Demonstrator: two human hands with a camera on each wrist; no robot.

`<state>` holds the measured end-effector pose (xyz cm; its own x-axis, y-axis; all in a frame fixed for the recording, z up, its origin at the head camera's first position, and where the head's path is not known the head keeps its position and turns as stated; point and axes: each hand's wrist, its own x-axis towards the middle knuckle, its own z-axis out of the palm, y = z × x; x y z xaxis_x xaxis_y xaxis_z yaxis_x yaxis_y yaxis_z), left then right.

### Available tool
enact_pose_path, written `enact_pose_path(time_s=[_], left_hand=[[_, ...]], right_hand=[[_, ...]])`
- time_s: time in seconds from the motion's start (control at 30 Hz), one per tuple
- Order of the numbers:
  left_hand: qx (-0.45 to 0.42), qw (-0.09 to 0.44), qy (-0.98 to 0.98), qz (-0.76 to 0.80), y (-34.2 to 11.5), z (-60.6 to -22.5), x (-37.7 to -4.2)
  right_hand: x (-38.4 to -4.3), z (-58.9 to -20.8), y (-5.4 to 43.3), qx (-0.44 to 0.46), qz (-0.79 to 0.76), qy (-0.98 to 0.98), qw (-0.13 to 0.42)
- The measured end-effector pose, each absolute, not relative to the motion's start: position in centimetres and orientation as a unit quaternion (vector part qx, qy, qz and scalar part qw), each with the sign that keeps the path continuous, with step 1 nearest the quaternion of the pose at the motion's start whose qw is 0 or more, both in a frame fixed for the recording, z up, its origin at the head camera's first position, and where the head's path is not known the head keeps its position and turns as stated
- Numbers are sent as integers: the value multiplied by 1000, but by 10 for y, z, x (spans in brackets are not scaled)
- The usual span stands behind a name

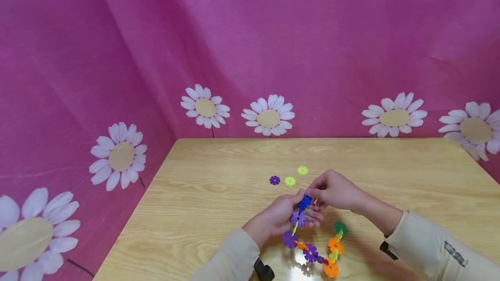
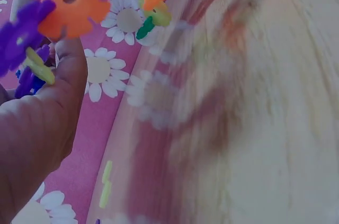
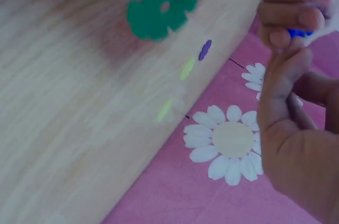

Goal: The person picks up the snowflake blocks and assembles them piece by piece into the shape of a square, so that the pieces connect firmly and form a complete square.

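Observation:
A chain of interlocking flower-shaped discs [image 1: 311, 253] in purple, orange, yellow and green hangs from my left hand [image 1: 279, 214] and curves to the right above the table. At its upper end is a blue flower disc [image 1: 305, 201], held between the left thumb and fingers. My right hand [image 1: 340, 192] pinches at the blue end, its thumb and index finger meeting beside the left thumb. An orange disc [image 2: 74, 4] of the chain hangs by the hand in the left wrist view. The green end disc [image 3: 153, 12] shows large in the right wrist view. Fingers partly hide the blue disc.
Beyond the hands, a loose purple disc [image 1: 274, 180] and two yellow discs, one nearer [image 1: 290, 181] and one farther [image 1: 302, 170], lie on the wooden table [image 1: 203, 194]. A pink cloth [image 1: 312, 34] printed with white daisies stands behind and left of the table.

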<state>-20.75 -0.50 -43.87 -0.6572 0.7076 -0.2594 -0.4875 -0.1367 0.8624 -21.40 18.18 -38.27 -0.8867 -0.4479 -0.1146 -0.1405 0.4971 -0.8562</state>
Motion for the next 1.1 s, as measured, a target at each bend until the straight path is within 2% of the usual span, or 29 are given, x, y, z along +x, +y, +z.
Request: enact_pose_path(time_s=[0.2, 0.5, 0.67, 1.1], left_hand=[[86, 390, 540, 741, -8, -441, -210], [95, 401, 546, 729, -10, -443, -209], [106, 404, 543, 728, -8, -441, -208], [110, 402, 534, 736, -10, -436, -209]], right_hand=[[-224, -381, 185, -195, -344, 913, 102], [-253, -411, 184, -286, -201, 937, 5], [-270, -420, 172, -273, -147, 950, -26], [-293, -437, 146, -263, -133, 955, 42]])
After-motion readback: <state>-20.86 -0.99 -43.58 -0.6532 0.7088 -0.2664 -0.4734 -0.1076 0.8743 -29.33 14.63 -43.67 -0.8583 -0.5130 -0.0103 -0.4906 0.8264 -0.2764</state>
